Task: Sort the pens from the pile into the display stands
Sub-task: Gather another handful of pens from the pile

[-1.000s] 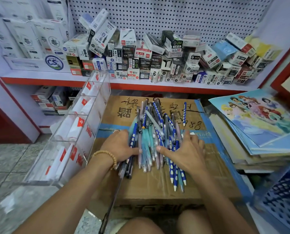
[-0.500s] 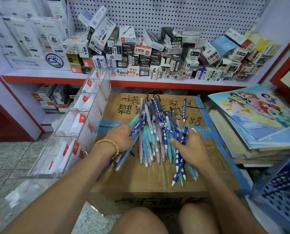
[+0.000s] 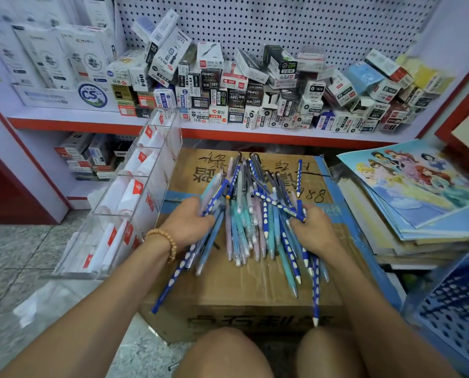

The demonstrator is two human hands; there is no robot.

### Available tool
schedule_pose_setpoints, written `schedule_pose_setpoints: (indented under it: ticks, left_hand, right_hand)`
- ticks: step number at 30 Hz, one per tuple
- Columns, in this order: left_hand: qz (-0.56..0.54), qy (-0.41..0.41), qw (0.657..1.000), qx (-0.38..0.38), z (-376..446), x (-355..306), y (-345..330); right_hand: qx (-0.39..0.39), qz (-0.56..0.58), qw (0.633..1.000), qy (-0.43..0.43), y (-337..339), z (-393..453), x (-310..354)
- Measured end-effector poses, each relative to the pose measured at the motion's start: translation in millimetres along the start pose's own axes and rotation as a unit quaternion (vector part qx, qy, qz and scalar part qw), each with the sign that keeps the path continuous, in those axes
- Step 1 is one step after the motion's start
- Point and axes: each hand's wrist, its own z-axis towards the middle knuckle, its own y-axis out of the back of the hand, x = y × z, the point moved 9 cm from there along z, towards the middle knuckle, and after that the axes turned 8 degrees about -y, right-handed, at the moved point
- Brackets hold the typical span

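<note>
Pile of pens (image 3: 252, 214) atop the cardboard box (image 3: 228, 290); left hand (image 3: 189, 222) curled round a bundle at the pile's left edge; right hand (image 3: 312, 227) gripping blue dotted pens at its right; clear display stand (image 3: 127, 203) left of the box.

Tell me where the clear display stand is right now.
In the head view, the clear display stand sits left of the cardboard box, just below the red-edged shelf.

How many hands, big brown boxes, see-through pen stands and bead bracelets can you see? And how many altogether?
Hands: 2, the left hand and right hand, both gripping pens
Cardboard box: 1
Clear display stand: 1
Bead bracelet: 1
Total: 5
</note>
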Motion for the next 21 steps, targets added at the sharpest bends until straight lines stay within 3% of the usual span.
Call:
schedule_pose_setpoints:
  ticks: [4, 8, 12, 21]
  left_hand:
    - [-0.091, -0.011, 0.994, -0.051, -7, -6, 5]
    - [-0.136, -0.026, 0.987, -0.078, -2, -7, 1]
    - [-0.156, -0.048, 0.979, -0.12, 4, -9, -1]
    - [-0.218, -0.111, 0.967, -0.067, 12, -47, -27]
  right_hand:
    - [0.021, 0.116, 0.993, -0.032, 6, 5, -3]
    - [-0.036, 0.188, 0.981, -0.045, 24, 11, -9]
    - [-0.122, 0.29, 0.945, -0.084, 39, 18, -21]
    - [-0.216, 0.372, 0.896, -0.107, 59, 33, -14]
